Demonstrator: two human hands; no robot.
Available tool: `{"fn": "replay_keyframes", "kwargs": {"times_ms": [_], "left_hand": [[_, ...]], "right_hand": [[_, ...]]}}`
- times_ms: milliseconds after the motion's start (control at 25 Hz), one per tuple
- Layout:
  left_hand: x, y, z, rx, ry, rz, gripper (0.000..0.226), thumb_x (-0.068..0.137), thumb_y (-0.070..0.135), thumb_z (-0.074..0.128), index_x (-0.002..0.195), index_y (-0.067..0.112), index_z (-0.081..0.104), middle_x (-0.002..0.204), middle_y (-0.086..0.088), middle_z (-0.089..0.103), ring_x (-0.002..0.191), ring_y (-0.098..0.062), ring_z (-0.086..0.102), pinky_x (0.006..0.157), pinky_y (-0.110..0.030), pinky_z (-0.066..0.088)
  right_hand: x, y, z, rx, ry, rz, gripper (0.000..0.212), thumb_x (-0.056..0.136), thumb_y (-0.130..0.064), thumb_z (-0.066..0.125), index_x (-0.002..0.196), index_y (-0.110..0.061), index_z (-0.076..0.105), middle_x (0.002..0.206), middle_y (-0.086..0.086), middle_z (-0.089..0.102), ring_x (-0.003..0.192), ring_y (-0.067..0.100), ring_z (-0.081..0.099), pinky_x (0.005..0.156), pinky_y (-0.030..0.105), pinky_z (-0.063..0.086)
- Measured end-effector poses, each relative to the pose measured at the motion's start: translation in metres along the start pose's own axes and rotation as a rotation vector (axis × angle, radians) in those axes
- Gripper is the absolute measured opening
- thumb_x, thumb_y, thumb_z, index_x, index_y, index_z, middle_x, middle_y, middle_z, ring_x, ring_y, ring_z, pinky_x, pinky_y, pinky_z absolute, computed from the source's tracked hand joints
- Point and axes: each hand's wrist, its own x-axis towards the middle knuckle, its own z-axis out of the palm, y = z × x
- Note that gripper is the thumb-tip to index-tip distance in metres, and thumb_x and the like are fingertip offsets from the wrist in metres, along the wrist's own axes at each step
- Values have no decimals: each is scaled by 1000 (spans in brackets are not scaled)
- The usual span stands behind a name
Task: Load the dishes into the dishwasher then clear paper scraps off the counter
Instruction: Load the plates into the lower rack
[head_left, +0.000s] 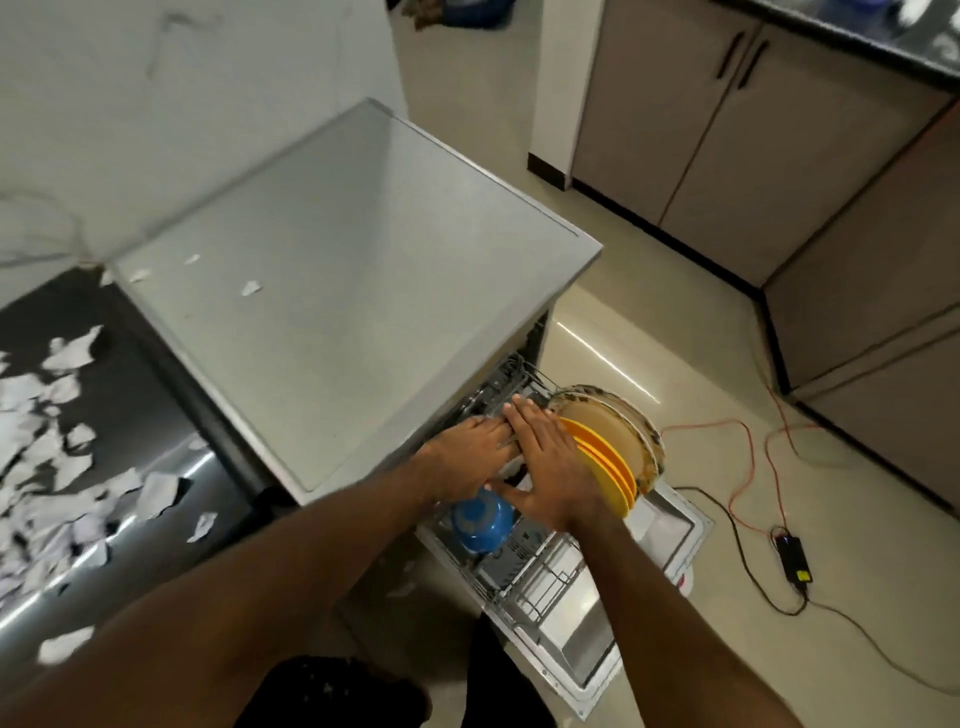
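Body check, all placed against the dishwasher. Two arms come in from the side facing its open door, both bare the whole visible length, wrist to frame edge. Left hand and right hand are bare as well. Lower body is in dark fabric, near-black: one patch out in front of the door, dotted with small pale specks, and a second plain patch just beside the door's edge. Garment type: can't tell, too blurred.
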Motion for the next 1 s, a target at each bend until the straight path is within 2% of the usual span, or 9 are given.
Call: {"fn": "replay_keyframes", "kwargs": {"times_ms": [120,200,280,440,600,680,800,920,1000], "left_hand": [[-56,-14,-18,45,139,-55,94,89,49,71,160,17,19,166,-8,27,154,-29,24,125,-45,24],[-96,-29,-25,53,189,-108,84,93,49,65,159,18,25,164,-7,30,152,-29,27,124,-46,27],[-135,-44,-32,53,213,-173,81,92,45,67,158,16,30,163,-9,34,150,-30,31,123,-47,30],[-224,-69,-27,89,228,-356,86,92,47,67,160,14,27,165,-10,30,152,-29,28,124,-46,27],[-324,-86,-6,66,298,-559,77,98,53,54,160,17,27,165,-6,31,152,-25,29,124,-44,27],[-374,-92,8,46,289,-662,77,97,51,57,159,16,29,165,-7,31,152,-25,29,124,-43,28],[-448,-90,31,-54,259,-851,78,98,53,58,160,19,25,168,-4,25,155,-24,22,125,-46,27],[-517,-79,53,-198,214,-1034,76,96,43,65,159,20,30,166,-4,30,152,-25,29,124,-44,27],[-565,-65,70,-251,169,-1180,71,94,35,68,156,20,38,164,-5,34,149,-25,34,122,-43,29]], "right_hand": [[20,-42,-17,-104,7,-161,105,93,-81,49,168,-17,12,176,1,7,161,10,-8,130,34,-10],[38,-79,-23,-133,0,-256,103,95,-82,43,168,-15,14,176,1,8,161,12,-5,129,33,-10],[57,-116,-23,-146,2,-336,102,96,-81,43,168,-14,14,176,1,6,162,12,-3,131,37,-5],[90,-197,-8,-140,-16,-498,95,99,-73,49,165,-10,24,173,4,22,161,16,12,132,41,11],[120,-294,21,-145,-135,-657,95,98,-76,45,167,-16,18,173,1,23,161,14,13,132,40,10],[132,-345,39,-153,-189,-718,93,98,-74,46,166,-17,20,172,0,26,160,15,17,132,38,11],[142,-424,74,-174,-280,-821,89,96,-65,59,164,-17,26,166,2,37,153,21,31,129,44,23],[141,-498,114,-253,-423,-873,89,94,-55,68,164,-21,23,166,3,37,151,24,36,126,46,28],[131,-548,142,-375,-477,-888,85,94,-47,72,161,-22,27,162,4,42,144,28,45,119,47,38]]}}
